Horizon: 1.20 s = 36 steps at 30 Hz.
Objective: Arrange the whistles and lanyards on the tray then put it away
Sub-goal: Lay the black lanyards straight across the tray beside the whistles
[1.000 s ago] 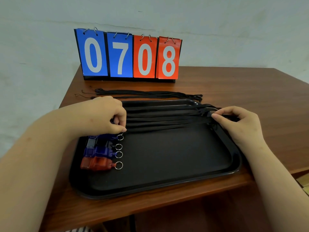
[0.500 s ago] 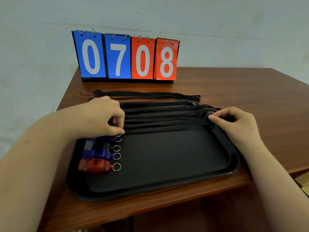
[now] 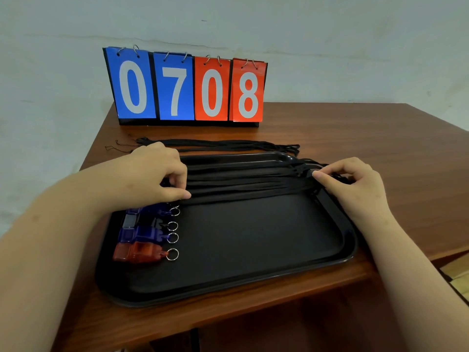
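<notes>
Hardly anything has shifted: my left hand point(image 3: 162, 179) and right hand point(image 3: 355, 191) still pinch the lanyards point(image 3: 248, 185) at their two ends, held straight across the far side of the tray point(image 3: 253, 240), above the whistles point(image 3: 142, 251). I judge this batch nearly laid; spare lanyards point(image 3: 228, 146) wait on the counter point(image 3: 355, 128).

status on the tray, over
Left hand, right hand pinch lanyards stretched across tray. Whistles in row at left. Spare lanyards on table behind.
</notes>
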### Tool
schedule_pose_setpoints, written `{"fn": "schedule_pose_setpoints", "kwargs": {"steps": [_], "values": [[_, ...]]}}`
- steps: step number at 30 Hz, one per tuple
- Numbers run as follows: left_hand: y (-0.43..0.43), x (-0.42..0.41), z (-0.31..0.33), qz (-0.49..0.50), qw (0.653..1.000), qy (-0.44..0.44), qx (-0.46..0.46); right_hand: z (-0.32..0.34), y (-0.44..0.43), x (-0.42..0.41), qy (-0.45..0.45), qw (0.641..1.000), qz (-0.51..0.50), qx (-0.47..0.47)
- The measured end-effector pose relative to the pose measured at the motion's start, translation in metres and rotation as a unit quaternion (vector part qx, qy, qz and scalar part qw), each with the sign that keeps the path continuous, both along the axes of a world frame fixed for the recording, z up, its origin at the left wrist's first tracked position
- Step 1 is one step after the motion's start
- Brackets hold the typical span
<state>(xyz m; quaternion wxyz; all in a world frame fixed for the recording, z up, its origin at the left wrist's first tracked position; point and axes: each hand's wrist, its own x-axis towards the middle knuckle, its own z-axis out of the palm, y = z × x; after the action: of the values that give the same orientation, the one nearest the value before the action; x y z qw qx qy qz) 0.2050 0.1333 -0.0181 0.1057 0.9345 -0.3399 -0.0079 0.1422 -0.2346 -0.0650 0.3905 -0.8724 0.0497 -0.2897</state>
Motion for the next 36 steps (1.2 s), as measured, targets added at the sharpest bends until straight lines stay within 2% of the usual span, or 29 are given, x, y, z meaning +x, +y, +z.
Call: {"fn": "schedule_pose_setpoints", "kwargs": {"steps": [9, 17, 22, 28, 31, 36], "values": [[-0.001, 0.003, -0.002, -0.004, 0.994, -0.037, -0.103, 0.001, 0.001, 0.000, -0.029, 0.999, -0.002, 0.033], [0.003, 0.004, -0.007, 0.033, 0.977, -0.044, -0.206, 0.004, 0.004, -0.002, 0.005, 0.999, 0.006, 0.031], [0.013, 0.007, -0.008, 0.094, 0.959, -0.066, -0.260, 0.007, 0.008, -0.002, 0.033, 0.999, -0.004, 0.001], [0.033, 0.026, -0.022, 0.235, 0.909, -0.067, -0.336, 0.022, 0.023, 0.009, 0.061, 0.996, -0.012, -0.059], [0.043, 0.036, -0.031, 0.299, 0.896, -0.037, -0.327, 0.034, 0.046, 0.029, 0.078, 0.993, 0.022, -0.088], [0.048, 0.043, -0.039, 0.317, 0.892, -0.008, -0.321, 0.046, 0.111, 0.073, 0.113, 0.972, 0.136, -0.153]]}}
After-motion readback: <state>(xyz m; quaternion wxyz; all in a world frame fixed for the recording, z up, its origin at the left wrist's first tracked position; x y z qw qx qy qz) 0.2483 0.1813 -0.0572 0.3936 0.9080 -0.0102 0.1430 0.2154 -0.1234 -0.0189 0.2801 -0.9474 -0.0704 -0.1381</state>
